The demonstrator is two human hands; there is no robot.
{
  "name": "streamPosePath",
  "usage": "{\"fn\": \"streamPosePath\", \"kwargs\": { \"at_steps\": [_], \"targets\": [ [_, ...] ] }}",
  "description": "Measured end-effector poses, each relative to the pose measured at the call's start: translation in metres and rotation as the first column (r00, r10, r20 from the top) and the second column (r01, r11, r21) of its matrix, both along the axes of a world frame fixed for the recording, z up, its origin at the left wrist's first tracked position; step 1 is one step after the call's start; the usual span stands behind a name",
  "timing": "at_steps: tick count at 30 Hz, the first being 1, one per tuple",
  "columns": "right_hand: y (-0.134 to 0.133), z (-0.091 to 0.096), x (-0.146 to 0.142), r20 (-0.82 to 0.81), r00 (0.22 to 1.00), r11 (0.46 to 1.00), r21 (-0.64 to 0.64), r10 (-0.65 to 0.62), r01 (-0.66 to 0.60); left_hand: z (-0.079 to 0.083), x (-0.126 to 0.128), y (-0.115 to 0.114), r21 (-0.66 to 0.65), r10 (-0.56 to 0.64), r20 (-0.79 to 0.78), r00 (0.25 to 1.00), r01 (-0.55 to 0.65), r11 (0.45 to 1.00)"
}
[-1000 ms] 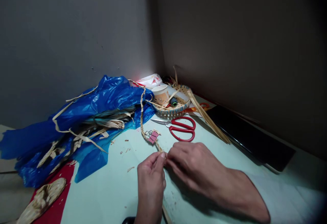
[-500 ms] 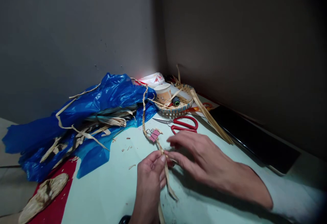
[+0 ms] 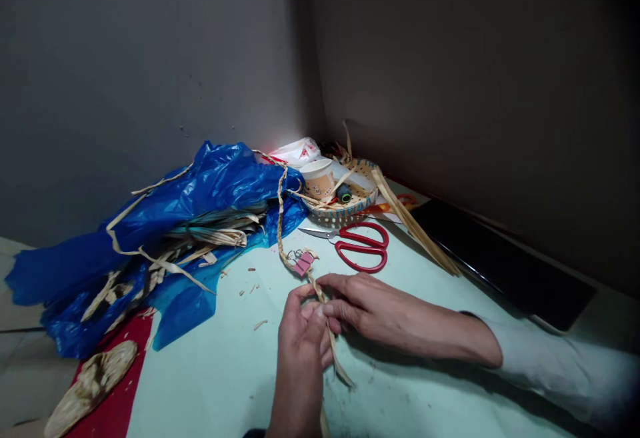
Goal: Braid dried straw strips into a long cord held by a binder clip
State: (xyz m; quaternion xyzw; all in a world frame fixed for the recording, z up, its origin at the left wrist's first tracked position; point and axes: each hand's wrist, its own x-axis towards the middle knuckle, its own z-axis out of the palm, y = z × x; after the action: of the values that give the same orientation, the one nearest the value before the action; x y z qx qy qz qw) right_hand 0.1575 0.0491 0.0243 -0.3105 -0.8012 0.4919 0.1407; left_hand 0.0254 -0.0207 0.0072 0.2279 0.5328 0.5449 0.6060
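A thin braid (image 3: 281,225) of pale dried plant strips runs down from the blue bag to a pink binder clip (image 3: 303,264), which grips it on the table. Just below the clip, my left hand (image 3: 301,338) pinches the braid between thumb and fingers. My right hand (image 3: 360,301) meets it from the right, its thumb and forefinger closed on the same braid. Loose strip ends (image 3: 341,368) hang out beneath the fingers. Red-handled scissors (image 3: 364,246) lie beyond my right hand, blades pointing left.
A blue plastic bag (image 3: 215,178) with dried strips covers the left. Behind the scissors stands a woven basket (image 3: 345,210) with a paper cup (image 3: 319,179) and a thread spool (image 3: 344,193). A black flat device (image 3: 495,261) lies right. A woven sole-shaped piece (image 3: 93,388) rests front left.
My right hand has come down and left from above the table, and its fingers now close on the braid. The scissors' handles show fully. My left hand keeps its pinch.
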Motion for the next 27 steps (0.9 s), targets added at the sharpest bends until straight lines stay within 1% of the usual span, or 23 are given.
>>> {"fn": "streamPosePath", "kwargs": {
  "at_steps": [3,5,7,9,10,12,13,14,15,17,20,21,22,23,25,26,27],
  "targets": [
    [0.003,0.001,0.002,-0.041,0.999,0.998,-0.056,0.005,-0.007,0.003,0.005,-0.003,-0.043,0.044,-0.074,0.996,-0.047,0.998],
    [0.003,0.0,0.002,-0.048,0.999,0.997,-0.076,-0.014,0.01,0.003,0.007,-0.006,-0.071,0.061,-0.175,0.983,-0.075,0.995],
    [0.002,-0.001,0.002,-0.027,0.998,0.997,-0.066,-0.051,0.049,0.003,0.006,-0.009,-0.053,0.063,-0.309,0.949,-0.083,0.995],
    [0.001,0.0,0.002,0.013,0.994,0.993,-0.049,-0.105,0.105,0.004,0.004,-0.012,0.001,0.061,-0.474,0.879,-0.069,0.998],
    [0.0,0.0,0.002,0.029,0.991,0.99,-0.045,-0.13,0.131,0.006,0.002,-0.014,0.03,0.06,-0.564,0.824,-0.053,0.998],
    [0.0,0.0,0.002,0.036,0.986,0.986,-0.047,-0.16,0.162,0.011,-0.001,-0.017,0.075,0.055,-0.727,0.684,-0.001,0.997],
    [-0.001,0.0,0.003,0.026,0.986,0.985,-0.054,-0.165,0.166,0.014,-0.003,-0.018,0.089,0.052,-0.784,0.619,0.029,0.996],
    [-0.001,0.0,0.003,0.009,0.987,0.985,-0.067,-0.162,0.162,0.017,-0.003,-0.02,0.101,0.052,-0.819,0.571,0.054,0.993],
    [-0.002,-0.001,0.003,-0.013,0.988,0.985,-0.083,-0.155,0.153,0.018,-0.002,-0.021,0.113,0.057,-0.838,0.542,0.071,0.991],
    [-0.003,-0.003,0.003,-0.066,0.987,0.983,-0.123,-0.145,0.136,0.018,0.002,-0.024,0.143,0.084,-0.851,0.518,0.075,0.987],
    [-0.005,-0.005,0.003,-0.155,0.978,0.97,-0.22,-0.139,0.103,0.005,0.014,-0.03,0.167,0.12,-0.877,0.466,0.061,0.984],
    [-0.006,-0.006,0.003,-0.18,0.973,0.959,-0.269,-0.141,0.089,-0.001,0.018,-0.032,0.165,0.122,-0.884,0.451,0.057,0.985],
    [-0.006,-0.007,0.003,-0.203,0.969,0.943,-0.324,-0.144,0.073,-0.008,0.022,-0.033,0.167,0.126,-0.883,0.452,0.051,0.985],
    [-0.006,-0.008,0.003,-0.22,0.964,0.923,-0.381,-0.149,0.056,-0.014,0.027,-0.035,0.174,0.135,-0.87,0.474,0.039,0.984],
    [-0.006,-0.009,0.004,-0.245,0.956,0.874,-0.485,-0.162,0.023,-0.022,0.034,-0.038,0.203,0.161,-0.82,0.549,0.015,0.979],
    [-0.005,-0.01,0.004,-0.25,0.953,0.849,-0.528,-0.172,0.015,-0.023,0.036,-0.039,0.218,0.172,-0.797,0.579,0.01,0.976],
    [-0.004,-0.011,0.004,-0.246,0.952,0.824,-0.567,-0.184,0.013,-0.022,0.038,-0.04,0.234,0.179,-0.784,0.594,0.015,0.972]
  ]
}}
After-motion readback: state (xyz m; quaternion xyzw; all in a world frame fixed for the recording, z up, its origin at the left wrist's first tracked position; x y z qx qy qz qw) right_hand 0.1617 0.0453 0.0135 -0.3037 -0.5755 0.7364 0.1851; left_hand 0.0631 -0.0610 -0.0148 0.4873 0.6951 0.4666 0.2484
